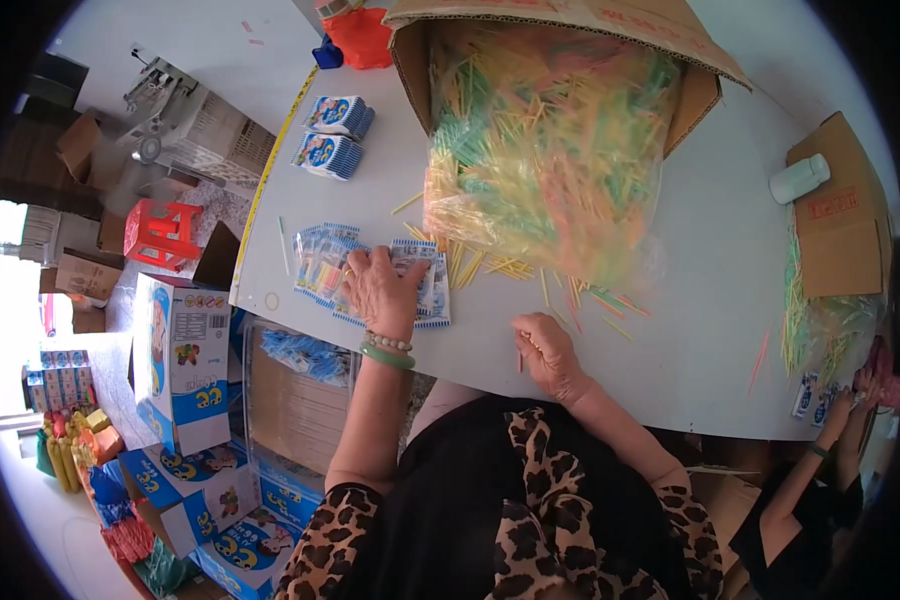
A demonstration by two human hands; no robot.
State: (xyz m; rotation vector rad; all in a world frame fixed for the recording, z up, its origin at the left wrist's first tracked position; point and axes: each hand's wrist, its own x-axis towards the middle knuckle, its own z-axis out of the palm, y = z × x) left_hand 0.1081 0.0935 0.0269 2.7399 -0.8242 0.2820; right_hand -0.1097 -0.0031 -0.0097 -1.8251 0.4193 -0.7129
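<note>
My left hand (pixel 382 295), with a beaded bracelet and a green bangle at the wrist, lies over small blue-and-white packets (pixel 320 255) spread on the table. Its fingers are apart, resting on the packets, with more of them on both sides. Closer to the table's front edge, my right hand (pixel 550 357) is closed, and the end of a thin pink stick (pixel 519 364) pokes out below its fingers. Between and beyond the hands, loose yellow sticks (pixel 507 267) lie scattered. They lie at the foot of a clear bag (pixel 550 160) full of coloured sticks.
The bag spills from a cardboard box (pixel 705 105). Two stacks of packets (pixel 328 155) stand at the back left. On the right are another carton (pixel 838 225), a white bottle (pixel 800 178) and another person's hands (pixel 845 405). Blue-and-white boxes (pixel 185 350) and a plastic bin (pixel 295 410) sit left below the table.
</note>
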